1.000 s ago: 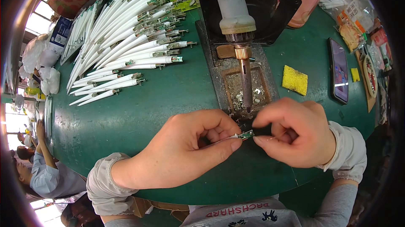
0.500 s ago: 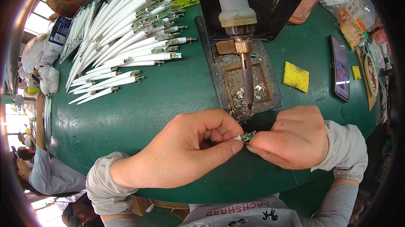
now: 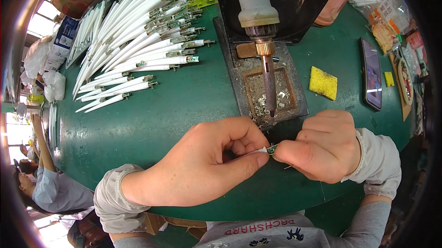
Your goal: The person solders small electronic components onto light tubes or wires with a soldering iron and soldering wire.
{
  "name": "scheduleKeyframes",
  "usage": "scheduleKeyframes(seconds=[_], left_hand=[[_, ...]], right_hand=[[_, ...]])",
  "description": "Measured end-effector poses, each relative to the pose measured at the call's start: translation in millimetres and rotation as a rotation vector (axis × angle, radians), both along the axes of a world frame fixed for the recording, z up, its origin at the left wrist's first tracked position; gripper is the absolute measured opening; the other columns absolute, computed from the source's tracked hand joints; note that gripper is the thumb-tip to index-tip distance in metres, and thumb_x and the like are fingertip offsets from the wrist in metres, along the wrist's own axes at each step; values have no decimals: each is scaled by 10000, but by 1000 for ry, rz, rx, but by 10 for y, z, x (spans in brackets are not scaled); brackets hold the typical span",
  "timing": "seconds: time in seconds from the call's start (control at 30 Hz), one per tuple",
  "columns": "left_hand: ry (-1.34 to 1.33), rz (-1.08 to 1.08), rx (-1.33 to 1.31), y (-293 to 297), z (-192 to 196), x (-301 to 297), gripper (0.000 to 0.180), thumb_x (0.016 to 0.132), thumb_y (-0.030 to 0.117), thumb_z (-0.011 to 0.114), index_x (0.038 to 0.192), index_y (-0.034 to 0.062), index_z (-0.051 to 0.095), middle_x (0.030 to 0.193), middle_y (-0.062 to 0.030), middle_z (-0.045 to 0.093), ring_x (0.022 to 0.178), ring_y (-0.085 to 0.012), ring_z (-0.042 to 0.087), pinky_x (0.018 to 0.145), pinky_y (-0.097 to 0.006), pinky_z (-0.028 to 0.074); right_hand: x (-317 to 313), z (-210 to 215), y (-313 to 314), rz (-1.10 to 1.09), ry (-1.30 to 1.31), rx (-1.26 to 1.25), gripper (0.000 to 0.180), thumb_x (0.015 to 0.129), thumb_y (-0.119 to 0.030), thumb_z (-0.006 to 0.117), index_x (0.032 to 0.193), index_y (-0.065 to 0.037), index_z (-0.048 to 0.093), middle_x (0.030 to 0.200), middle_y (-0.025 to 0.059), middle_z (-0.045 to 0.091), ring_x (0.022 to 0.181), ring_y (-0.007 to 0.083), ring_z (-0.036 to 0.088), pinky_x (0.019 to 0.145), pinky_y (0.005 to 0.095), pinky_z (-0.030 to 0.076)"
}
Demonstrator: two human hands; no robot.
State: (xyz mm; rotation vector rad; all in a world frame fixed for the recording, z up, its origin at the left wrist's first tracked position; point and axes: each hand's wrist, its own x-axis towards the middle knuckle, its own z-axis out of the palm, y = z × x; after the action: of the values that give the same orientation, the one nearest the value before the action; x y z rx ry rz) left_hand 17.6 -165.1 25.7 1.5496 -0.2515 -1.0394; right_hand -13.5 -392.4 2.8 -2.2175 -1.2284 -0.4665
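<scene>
My left hand (image 3: 198,165) is closed around a white pen-like stick, whose white end (image 3: 262,150) pokes out between thumb and forefinger. A small green circuit board (image 3: 272,149) juts from that end. Close against it, my right hand (image 3: 322,149) is closed, thumb and forefinger pinching the board's far end, which they hide. A thin wire-like end (image 3: 288,167) shows below the right fingers. Just above both hands hangs the tip of a soldering iron (image 3: 269,82), pointing down and apart from the board.
Many similar white sticks (image 3: 138,36) with circuit-board ends lie fanned at upper left. Under the iron is a scrap-filled tray (image 3: 294,96). A yellow sponge (image 3: 323,83) and a phone (image 3: 371,75) lie to the right. A black fan frame (image 3: 304,8) stands behind. Another person (image 3: 50,183) sits at far left.
My left hand has shifted slightly right with the stick. The right fingers now cover more of the circuit board, and the red wire seen earlier no longer shows. The co-worker's arm has moved.
</scene>
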Motion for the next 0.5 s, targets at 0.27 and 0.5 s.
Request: scheduleKeyframes(seconds=[0.27, 0.5], left_hand=[[-75, 13, -4, 3, -38, -7, 87, 846, 84, 646, 854, 9, 603, 683, 26, 549, 626, -24, 472, 531, -205, 380], [-42, 66, -4, 0, -40, 47, 83, 837, 69, 647, 868, -2, 615, 703, 36, 560, 641, -11, 479, 546, -184, 385]], right_hand=[[36, -50, 3, 48, -45, 10, 356, 675, -56, 673, 1019, -11, 594, 611, 4, 527, 470, 134, 507, 372, 258, 356], [41, 207, -29, -77, 704, 145, 291, 709, -101, 770, 898, -45, 556, 591, -20, 506, 476, 89, 473, 424, 234, 329]])
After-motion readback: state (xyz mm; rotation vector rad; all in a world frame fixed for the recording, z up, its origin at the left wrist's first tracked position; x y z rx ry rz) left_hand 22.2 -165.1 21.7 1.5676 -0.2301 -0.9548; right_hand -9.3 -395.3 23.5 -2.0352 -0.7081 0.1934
